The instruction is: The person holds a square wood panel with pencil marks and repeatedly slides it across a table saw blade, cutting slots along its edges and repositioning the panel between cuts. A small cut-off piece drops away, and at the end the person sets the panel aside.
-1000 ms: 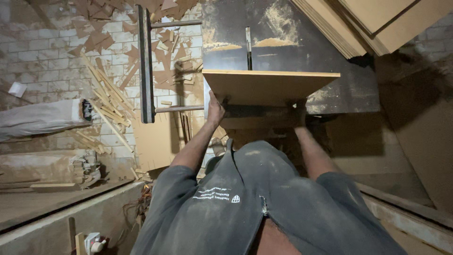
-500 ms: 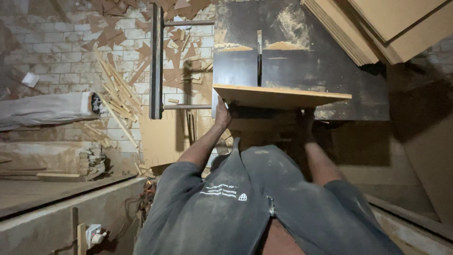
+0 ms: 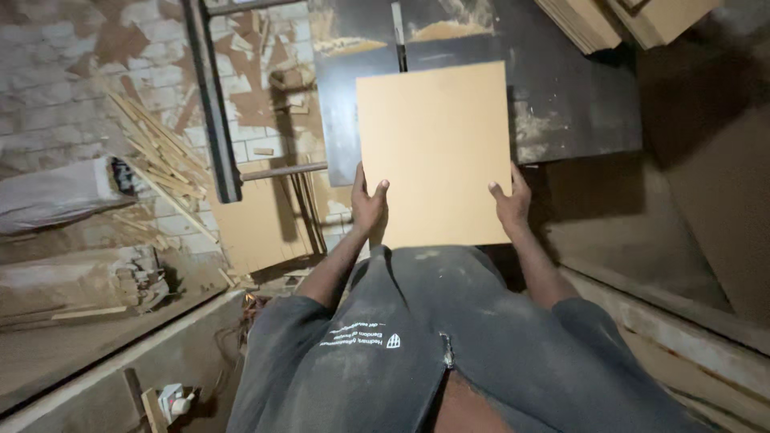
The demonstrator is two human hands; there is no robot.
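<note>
I hold a square, light-brown wooden board (image 3: 437,148) flat in front of my body, its broad face turned up toward me. My left hand (image 3: 369,202) grips the board's near left edge, thumb on top. My right hand (image 3: 511,200) grips the near right edge the same way. The board hangs over a dark table-saw top (image 3: 577,104) dusted with sawdust, and the saw blade slot (image 3: 398,36) shows just past the board's far edge. My grey shirt fills the lower part of the view.
A dark metal rail (image 3: 210,100) runs along the left of the saw. Wood offcuts and thin strips (image 3: 156,160) litter the brick floor. Stacked boards (image 3: 634,20) lie at top right. A wooden bench edge (image 3: 112,353) sits lower left, and more panels (image 3: 714,208) lean at right.
The board was held nearly edge-on over the saw; it has tilted so its full face shows. Both hands kept their grip on its near edge.
</note>
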